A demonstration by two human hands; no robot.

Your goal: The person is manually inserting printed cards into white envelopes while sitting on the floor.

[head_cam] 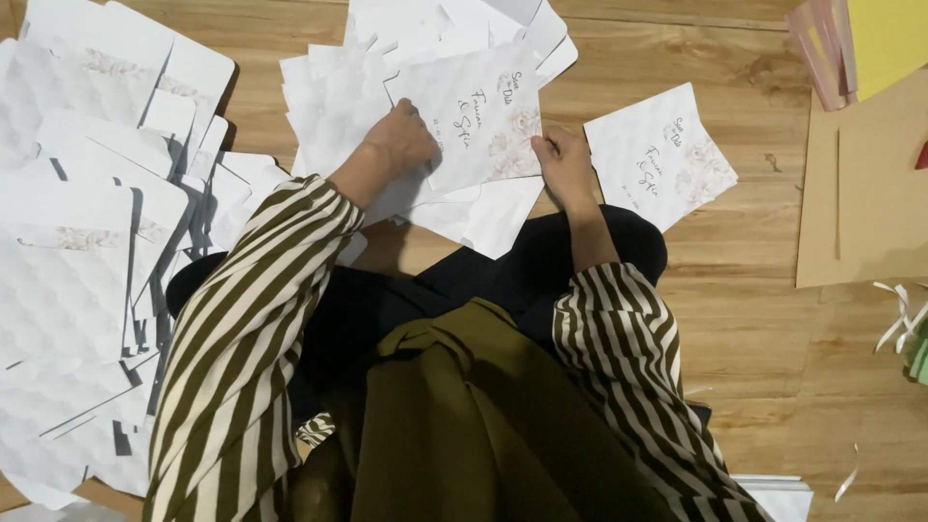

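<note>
Both forearms, in sleeves striped olive and cream, reach away from the seated body toward the far middle of the wooden floor (735, 319). The left hand (398, 140) lies knuckles-up with fingers curled, pressing on the left edge of a white floral card (478, 121); the fingertips are tucked under and out of sight. The right hand (564, 164) is bent at the wrist, fingers closed narrowly and pinching the card's near right corner. The card sits tilted, its printed face up, on top of a loose heap of white sheets (338, 97) at the far centre, directly ahead of the person's knees. The largest obstruction is a wide spread of white folded card blanks (77, 271) filling the whole left side from far to near, overlapping one another and running just beside the left sleeve. A flat brown cardboard sheet (860, 193) occupies the right edge, with a yellow sheet (889, 39) and a pink stack (822, 48) at the far right corner. A second printed card (662, 155) lies alone just right of the right hand, apart from it. Thin white paper strips (894, 324) lie near the right edge. Bare floor shows on the right, between the lap and the cardboard, and near right.
</note>
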